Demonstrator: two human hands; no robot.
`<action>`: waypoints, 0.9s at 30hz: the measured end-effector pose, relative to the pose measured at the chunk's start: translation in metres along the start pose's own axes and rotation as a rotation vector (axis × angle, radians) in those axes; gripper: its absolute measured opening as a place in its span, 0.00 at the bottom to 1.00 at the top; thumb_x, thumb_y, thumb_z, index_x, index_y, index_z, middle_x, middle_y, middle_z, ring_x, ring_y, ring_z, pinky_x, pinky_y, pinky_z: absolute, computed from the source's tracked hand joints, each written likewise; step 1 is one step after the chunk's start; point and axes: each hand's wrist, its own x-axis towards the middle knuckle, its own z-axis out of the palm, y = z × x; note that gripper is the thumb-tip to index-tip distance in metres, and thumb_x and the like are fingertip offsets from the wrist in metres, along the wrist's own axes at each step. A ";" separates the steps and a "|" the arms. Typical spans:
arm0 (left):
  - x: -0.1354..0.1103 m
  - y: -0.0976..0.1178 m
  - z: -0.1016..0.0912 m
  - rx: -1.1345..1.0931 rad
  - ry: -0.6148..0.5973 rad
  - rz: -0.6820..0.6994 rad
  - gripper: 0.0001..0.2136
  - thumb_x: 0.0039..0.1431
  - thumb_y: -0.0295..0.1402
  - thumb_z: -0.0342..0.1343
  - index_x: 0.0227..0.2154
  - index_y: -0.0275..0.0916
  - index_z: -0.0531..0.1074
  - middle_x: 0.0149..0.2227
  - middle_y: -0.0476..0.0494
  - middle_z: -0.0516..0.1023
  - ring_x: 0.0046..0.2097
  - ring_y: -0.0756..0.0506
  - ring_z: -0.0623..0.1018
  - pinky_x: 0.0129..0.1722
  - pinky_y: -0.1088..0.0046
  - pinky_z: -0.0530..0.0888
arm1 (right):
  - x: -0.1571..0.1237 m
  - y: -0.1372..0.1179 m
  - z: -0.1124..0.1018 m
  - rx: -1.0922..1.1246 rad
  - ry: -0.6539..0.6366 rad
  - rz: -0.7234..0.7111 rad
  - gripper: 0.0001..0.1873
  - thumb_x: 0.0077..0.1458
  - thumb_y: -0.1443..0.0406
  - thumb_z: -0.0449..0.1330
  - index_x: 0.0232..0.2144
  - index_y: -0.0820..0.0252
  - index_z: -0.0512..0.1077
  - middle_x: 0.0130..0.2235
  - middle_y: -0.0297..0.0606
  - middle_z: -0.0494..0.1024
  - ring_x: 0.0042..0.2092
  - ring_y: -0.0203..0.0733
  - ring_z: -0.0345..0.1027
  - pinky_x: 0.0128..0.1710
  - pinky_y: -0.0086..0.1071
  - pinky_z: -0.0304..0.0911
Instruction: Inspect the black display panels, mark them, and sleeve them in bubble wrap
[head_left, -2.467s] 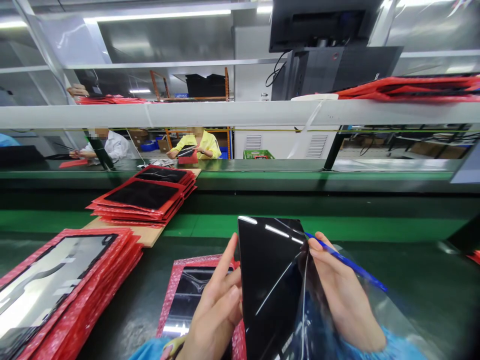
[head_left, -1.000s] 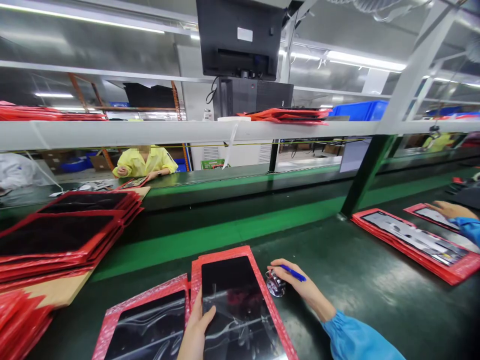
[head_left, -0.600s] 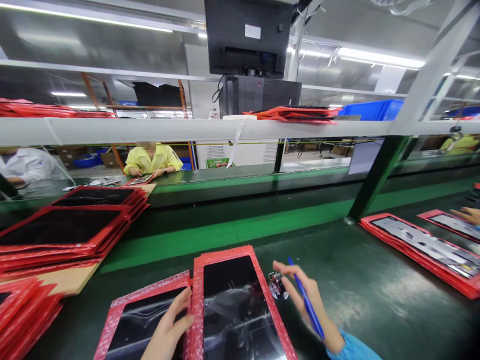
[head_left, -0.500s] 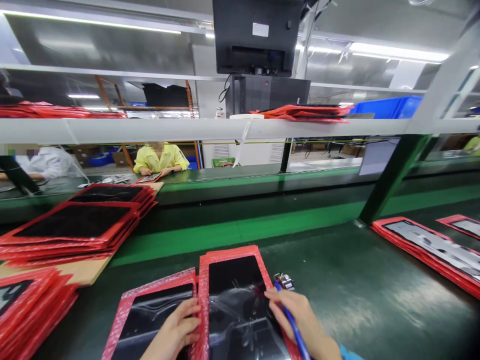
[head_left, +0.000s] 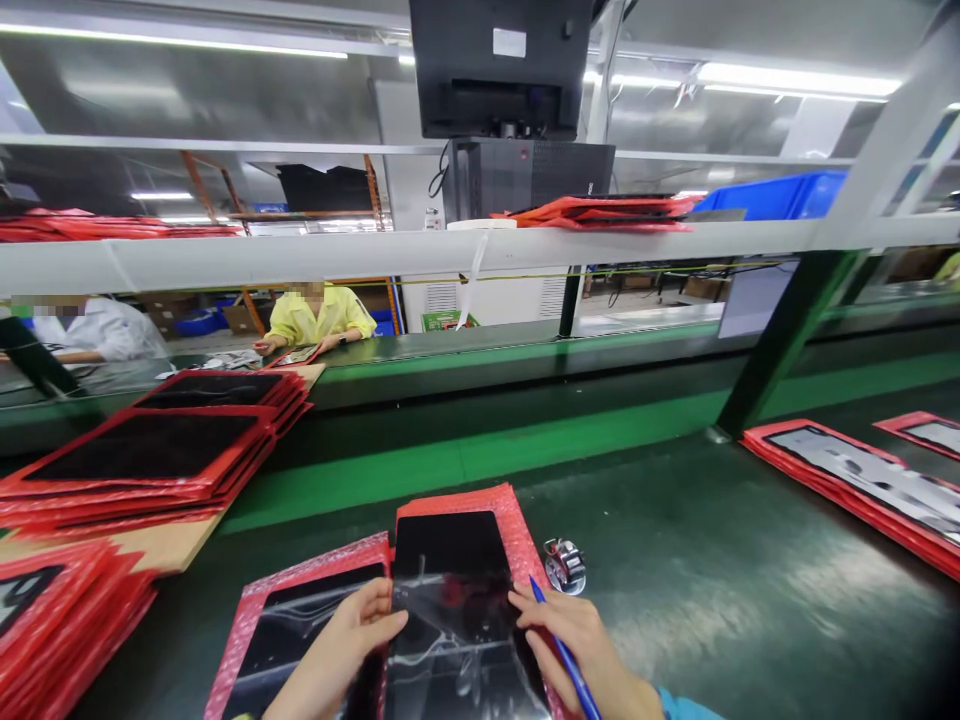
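Observation:
A glossy black panel [head_left: 450, 590] lies in a red bubble-wrap sleeve [head_left: 517, 520] on the dark work surface in front of me. My left hand [head_left: 341, 655] grips the panel's left edge with the fingers curled over it. My right hand [head_left: 581, 645] holds a blue pen [head_left: 566, 665] and rests its fingertips on the panel's right edge. A second red sleeve with a black panel [head_left: 300, 625] lies just to the left, partly under my left hand. A small shiny metal clip [head_left: 564, 565] sits just right of the sleeve.
Stacks of red sleeves with panels [head_left: 150, 450] sit on cardboard at the left; more lie at the far right [head_left: 847, 480]. A green conveyor [head_left: 525, 450] runs across. Two people work beyond it. A monitor [head_left: 499, 65] hangs above the shelf [head_left: 375, 255].
The upright panel came down into the red sleeve. My right hand moved from the metal clip to the panel's right edge; my left hand shifted onto its left edge.

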 end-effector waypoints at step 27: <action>-0.031 -0.033 -0.118 -0.269 0.508 -0.086 0.27 0.23 0.42 0.74 0.31 0.41 0.74 0.36 0.42 0.83 0.59 0.29 0.68 0.52 0.57 0.71 | -0.010 0.004 0.001 0.597 0.097 0.378 0.17 0.64 0.57 0.47 0.34 0.54 0.74 0.31 0.39 0.84 0.33 0.44 0.79 0.35 0.33 0.70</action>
